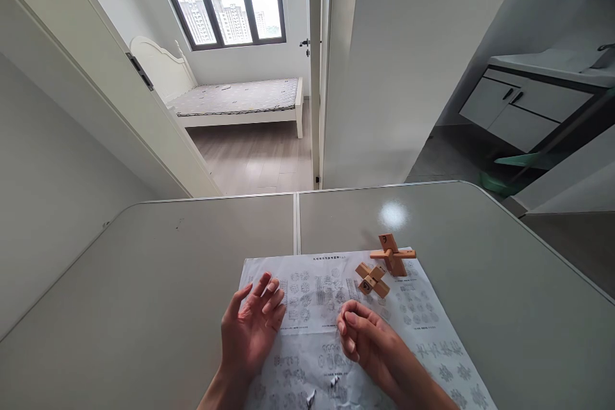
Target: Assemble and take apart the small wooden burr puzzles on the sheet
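My left hand (254,325) is held palm up over the left part of a printed instruction sheet (307,333), its fingers apart and nothing in it. To the right, my right hand (368,346) has its fingers curled loosely inward, and no object shows in it. Just beyond that hand sits a small wooden interlocking puzzle (372,280), a burr of crossed pieces with a mark on one face. A larger wooden cross-shaped puzzle (391,255) stands behind it at the sheet's top right corner. Neither hand touches a puzzle.
The sheet lies on a grey table (120,295) with a seam across its middle and a pale edge strip. Two small torn or creased spots mark the paper near the front. Beyond are a doorway, a bed (240,99), a window and a sink cabinet (528,102).
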Demonstrator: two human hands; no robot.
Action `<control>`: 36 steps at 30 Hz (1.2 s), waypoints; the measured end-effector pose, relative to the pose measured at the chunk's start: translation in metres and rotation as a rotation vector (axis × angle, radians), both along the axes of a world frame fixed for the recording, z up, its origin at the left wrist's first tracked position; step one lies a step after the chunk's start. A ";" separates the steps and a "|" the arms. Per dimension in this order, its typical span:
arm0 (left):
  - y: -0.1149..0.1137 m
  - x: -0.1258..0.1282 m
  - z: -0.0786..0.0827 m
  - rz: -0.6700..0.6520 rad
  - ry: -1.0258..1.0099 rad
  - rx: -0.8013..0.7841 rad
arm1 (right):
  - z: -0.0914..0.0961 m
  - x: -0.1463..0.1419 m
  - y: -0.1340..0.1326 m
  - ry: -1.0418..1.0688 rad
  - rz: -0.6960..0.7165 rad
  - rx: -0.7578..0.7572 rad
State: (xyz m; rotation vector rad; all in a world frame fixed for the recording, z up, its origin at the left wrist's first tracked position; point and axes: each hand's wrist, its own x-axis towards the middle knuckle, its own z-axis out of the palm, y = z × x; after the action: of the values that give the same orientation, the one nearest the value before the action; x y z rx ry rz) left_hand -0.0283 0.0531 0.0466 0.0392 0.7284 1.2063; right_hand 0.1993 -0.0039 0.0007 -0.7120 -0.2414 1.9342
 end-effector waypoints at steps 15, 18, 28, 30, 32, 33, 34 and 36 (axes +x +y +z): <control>0.000 -0.001 -0.001 0.004 -0.003 0.003 | 0.000 -0.001 -0.002 0.003 0.000 0.006; 0.000 -0.002 -0.002 0.007 -0.004 -0.002 | 0.000 0.000 -0.001 0.003 0.008 0.013; 0.000 0.001 0.002 0.011 0.013 -0.014 | -0.001 -0.001 -0.001 -0.008 0.002 0.013; 0.000 0.001 0.003 0.012 0.016 -0.020 | -0.002 -0.001 -0.001 -0.005 0.003 0.014; 0.000 0.001 0.003 0.010 0.011 -0.016 | -0.002 -0.002 -0.001 -0.004 0.002 0.014; 0.000 0.001 0.003 0.008 0.010 -0.013 | -0.002 -0.002 -0.001 -0.005 0.002 0.013; 0.000 0.000 0.002 0.008 0.011 -0.012 | -0.002 -0.002 -0.001 -0.006 0.000 0.011; 0.000 0.000 0.001 0.006 0.019 -0.016 | 0.000 -0.002 -0.001 -0.009 0.001 0.006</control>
State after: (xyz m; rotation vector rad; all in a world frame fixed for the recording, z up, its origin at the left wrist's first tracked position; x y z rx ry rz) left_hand -0.0286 0.0535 0.0478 0.0351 0.7554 1.2067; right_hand 0.1976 -0.0045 0.0011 -0.7167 -0.2532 1.9303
